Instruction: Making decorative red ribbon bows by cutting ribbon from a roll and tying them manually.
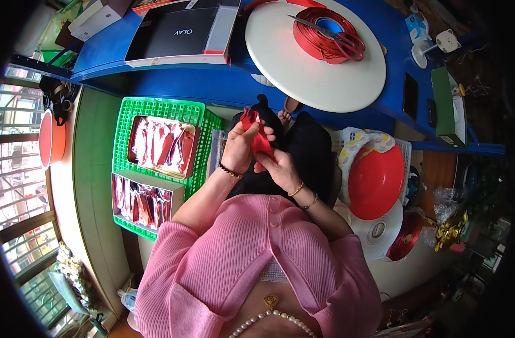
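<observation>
A strip of red ribbon (261, 143) is folded or looped between my two hands, above my lap. My left hand (240, 147) pinches its upper part between thumb and fingers. Lower down, my right hand (278, 169) grips the bottom end, the fingers closed and partly hidden behind the ribbon. On the round white board (269, 62) beyond my hands lies a roll of red ribbon (307, 40) with a blue core. Scissors (353, 47) with red handles rest across that roll.
Left of me, a green plastic basket (120, 138) bears two boxes of red and silvery packets. An open black-and-white box (181, 35) sits on the blue table (108, 48). To my right are a red basin (376, 183), a large white reel (376, 231) and a phone (410, 96).
</observation>
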Tool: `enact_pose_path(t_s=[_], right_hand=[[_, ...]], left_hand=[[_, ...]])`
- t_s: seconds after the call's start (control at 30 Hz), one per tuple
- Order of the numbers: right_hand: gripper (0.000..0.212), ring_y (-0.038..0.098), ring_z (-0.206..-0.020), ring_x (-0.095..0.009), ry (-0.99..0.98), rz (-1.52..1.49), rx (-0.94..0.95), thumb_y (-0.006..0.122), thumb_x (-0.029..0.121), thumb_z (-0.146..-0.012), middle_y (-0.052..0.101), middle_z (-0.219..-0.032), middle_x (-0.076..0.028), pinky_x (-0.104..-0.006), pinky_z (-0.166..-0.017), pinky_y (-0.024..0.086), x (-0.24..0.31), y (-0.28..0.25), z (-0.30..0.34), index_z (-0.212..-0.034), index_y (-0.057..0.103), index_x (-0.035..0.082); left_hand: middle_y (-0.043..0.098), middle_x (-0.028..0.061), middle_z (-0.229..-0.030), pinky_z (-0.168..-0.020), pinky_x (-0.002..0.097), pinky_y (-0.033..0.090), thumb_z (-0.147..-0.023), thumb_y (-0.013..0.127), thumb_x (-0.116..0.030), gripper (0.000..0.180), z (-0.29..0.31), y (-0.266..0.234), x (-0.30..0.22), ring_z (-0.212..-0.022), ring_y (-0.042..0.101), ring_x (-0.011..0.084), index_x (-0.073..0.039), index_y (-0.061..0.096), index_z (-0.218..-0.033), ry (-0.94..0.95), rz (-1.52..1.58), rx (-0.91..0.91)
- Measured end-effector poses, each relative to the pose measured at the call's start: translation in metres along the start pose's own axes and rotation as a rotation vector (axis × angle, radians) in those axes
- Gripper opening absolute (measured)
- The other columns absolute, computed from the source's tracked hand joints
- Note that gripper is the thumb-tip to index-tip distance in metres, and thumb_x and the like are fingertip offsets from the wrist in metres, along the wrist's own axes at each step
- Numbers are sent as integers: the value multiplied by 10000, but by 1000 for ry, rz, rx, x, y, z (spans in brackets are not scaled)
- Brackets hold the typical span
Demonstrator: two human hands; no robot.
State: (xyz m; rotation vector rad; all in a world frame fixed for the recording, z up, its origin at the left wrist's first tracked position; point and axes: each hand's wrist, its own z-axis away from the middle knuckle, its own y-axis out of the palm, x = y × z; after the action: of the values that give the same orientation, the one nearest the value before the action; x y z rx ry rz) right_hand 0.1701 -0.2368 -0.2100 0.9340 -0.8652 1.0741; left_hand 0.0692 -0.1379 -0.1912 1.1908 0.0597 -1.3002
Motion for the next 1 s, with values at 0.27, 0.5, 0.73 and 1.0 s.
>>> enact_pose_path(t_s=[0.27, 0.5, 0.73, 1.0], right_hand=[[284, 586, -652, -76, -152, 175, -30, 623, 252, -864, 637, -755, -46, -229, -592, 473, 13, -2, -9, -930, 613, -23], [165, 574, -681, -68, -208, -27, -102, 601, 127, -870, 645, -813, -45, -205, -597, 465, 19, 8, -24, -877, 616, -37], [181, 594, -622, -90, -179, -21, -96, 580, 132, -883, 633, -699, -53, -211, -562, 472, 20, 7, -17, -794, 618, -21], [156, 606, -609, -131, -271, 401, -235, 641, 146, -827, 641, -730, -84, -274, -538, 455, 20, 10, -16, -812, 591, -1]], left_hand=[[622, 105, -884, -704, 343, 522, -933, 463, -142, 157, 0, 3, -11, -795, 627, 211, -40, 516, -1039, 77, 74, -11], [651, 116, -864, -672, 296, 528, -909, 515, -133, 161, 1, 16, -8, -740, 644, 191, -14, 561, -1008, 148, 40, -89], [635, 146, -983, -805, 317, 493, -933, 472, -157, 219, -2, 13, -30, -905, 620, 216, -4, 531, -1078, 179, -84, 77], [576, 59, -779, -622, 282, 496, -960, 421, -192, 179, -13, 12, -25, -667, 574, 165, -39, 510, -986, 152, -21, 25]])
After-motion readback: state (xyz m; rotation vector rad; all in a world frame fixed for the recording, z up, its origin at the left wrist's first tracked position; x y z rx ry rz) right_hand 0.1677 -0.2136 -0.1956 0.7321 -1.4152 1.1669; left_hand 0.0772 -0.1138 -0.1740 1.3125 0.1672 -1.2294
